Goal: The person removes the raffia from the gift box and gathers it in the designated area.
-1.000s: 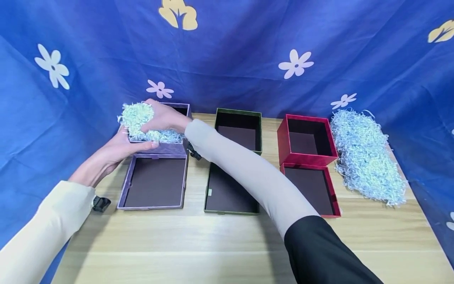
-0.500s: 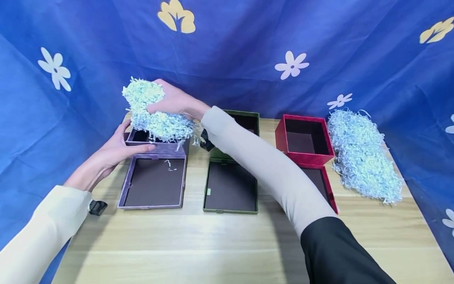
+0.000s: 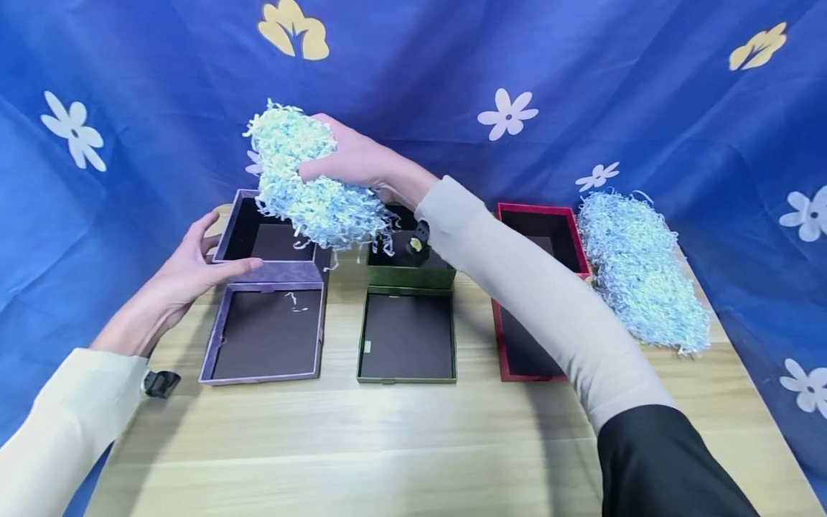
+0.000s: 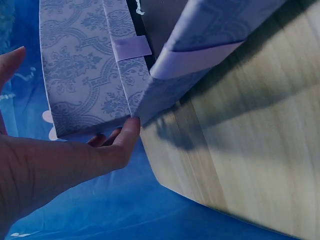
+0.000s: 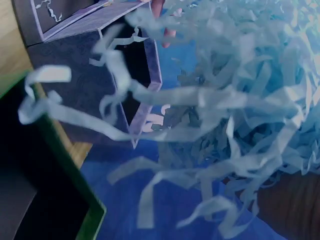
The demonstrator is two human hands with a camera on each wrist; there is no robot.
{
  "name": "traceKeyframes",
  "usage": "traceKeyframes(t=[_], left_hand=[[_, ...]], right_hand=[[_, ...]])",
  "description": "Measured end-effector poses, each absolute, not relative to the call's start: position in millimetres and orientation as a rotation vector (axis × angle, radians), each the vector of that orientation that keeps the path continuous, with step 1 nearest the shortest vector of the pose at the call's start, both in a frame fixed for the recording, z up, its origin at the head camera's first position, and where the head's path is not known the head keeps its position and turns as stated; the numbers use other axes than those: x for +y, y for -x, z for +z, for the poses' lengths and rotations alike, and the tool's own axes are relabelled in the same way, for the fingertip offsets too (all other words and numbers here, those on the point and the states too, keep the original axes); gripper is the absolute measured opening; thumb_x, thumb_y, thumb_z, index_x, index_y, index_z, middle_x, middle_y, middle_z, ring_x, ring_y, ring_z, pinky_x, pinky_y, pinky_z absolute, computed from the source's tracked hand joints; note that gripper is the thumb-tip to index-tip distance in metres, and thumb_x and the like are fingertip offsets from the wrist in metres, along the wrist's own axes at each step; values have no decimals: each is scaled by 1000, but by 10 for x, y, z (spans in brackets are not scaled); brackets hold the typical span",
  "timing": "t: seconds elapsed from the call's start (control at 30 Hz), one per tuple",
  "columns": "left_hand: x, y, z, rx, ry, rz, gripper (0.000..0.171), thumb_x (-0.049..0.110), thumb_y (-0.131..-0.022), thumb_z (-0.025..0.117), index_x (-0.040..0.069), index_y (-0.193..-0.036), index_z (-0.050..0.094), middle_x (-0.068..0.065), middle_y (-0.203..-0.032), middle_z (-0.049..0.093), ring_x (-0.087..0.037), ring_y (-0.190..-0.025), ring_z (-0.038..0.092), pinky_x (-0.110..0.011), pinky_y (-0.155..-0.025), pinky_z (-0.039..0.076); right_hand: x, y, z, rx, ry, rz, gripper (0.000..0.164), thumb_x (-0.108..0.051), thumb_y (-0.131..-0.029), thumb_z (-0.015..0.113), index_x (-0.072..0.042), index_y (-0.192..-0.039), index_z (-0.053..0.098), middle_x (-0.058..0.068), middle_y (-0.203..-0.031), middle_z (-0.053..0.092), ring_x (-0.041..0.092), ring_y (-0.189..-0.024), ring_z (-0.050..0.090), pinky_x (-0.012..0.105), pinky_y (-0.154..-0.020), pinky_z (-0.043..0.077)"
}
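In the head view my right hand (image 3: pixel 355 159) grips a large clump of pale blue shredded paper (image 3: pixel 291 161) raised above the purple box (image 3: pixel 287 271). Loose strands trail from the clump toward the green box (image 3: pixel 412 278); the right wrist view shows them close up. My left hand (image 3: pixel 177 276) rests at the purple box's front left corner, its thumb stretched along the front wall and the other fingers by the left side. Patterned purple walls (image 4: pixel 82 65) fill much of the left wrist view. The visible part of the purple box's inside is dark and bare.
Open lids lie before each box: purple (image 3: pixel 265 379), with a few shreds in it, green (image 3: pixel 407 380) and red (image 3: pixel 499 345). The red box (image 3: pixel 536 208) is partly behind my right sleeve. Another shredded paper pile (image 3: pixel 646 273) lies at the right. A blue flowered cloth (image 3: pixel 413 64) hangs behind.
My right hand has lifted the shredded paper out of the purple box and carried it up and to the right. Shreds have dropped onto the purple lid. The left hand stays beside the box.
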State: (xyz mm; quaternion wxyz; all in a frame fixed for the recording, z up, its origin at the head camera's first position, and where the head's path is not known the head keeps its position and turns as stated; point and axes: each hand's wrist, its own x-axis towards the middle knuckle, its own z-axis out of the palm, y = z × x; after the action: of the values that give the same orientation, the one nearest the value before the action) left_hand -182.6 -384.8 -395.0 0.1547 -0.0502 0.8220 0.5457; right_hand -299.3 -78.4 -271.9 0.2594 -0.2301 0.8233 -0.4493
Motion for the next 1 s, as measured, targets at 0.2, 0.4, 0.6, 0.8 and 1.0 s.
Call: traceKeyframes(t=[0.2, 0.4, 0.6, 0.8, 1.0], left_hand=[[-3900, 1904, -3967, 2362, 127, 1583, 118, 32, -102, 80, 34, -175, -13, -21, -180, -1, -40, -164, 10, -58, -125, 25], [-4007, 1975, -3975, 2379, 106, 1579, 114, 31, -103, 78, 37, -175, -10, -22, -180, -2, -37, -164, 7, -53, -128, 19], [-4055, 1973, -4044, 2386, 82, 1584, 118, 29, -102, 80, 30, -175, -13, -10, -178, -26, -29, -162, -23, -63, -128, -4], [-4105, 1951, -4077, 2416, 53, 1544, 118, 28, -103, 79, 25, -175, -14, -7, -177, -28, -28, -160, -26, -61, -127, -9], [-4127, 1857, -4113, 2396, 63, 1554, 117, 28, -104, 77, 26, -174, -16, -4, -177, -30, -25, -159, -29, -59, -127, -11]], right_hand=[[-405, 2890, -2606, 2253, 563, -1267, 104, -37, -101, 75, -32, -177, 4, -15, -179, 8, 4, -158, 21, 35, -124, 32], [-8, 2786, -2548, 2259, 503, -1307, 103, -37, -104, 72, -32, -177, -2, -16, -180, 2, 5, -161, 12, 39, -129, 23], [429, 2661, -2589, 2267, 501, -1342, 99, -30, -106, 69, -25, -177, 1, -10, -181, 10, 7, -159, 20, 38, -128, 26], [908, 2470, -2671, 2259, 364, -1330, 94, -22, -108, 65, -24, -177, 2, -4, -181, 11, 15, -160, 21, 45, -128, 25], [1484, 2258, -2672, 2301, 159, -1154, 101, -33, -108, 65, -29, -175, -11, -5, -181, -13, 27, -166, -3, 64, -129, 9]])
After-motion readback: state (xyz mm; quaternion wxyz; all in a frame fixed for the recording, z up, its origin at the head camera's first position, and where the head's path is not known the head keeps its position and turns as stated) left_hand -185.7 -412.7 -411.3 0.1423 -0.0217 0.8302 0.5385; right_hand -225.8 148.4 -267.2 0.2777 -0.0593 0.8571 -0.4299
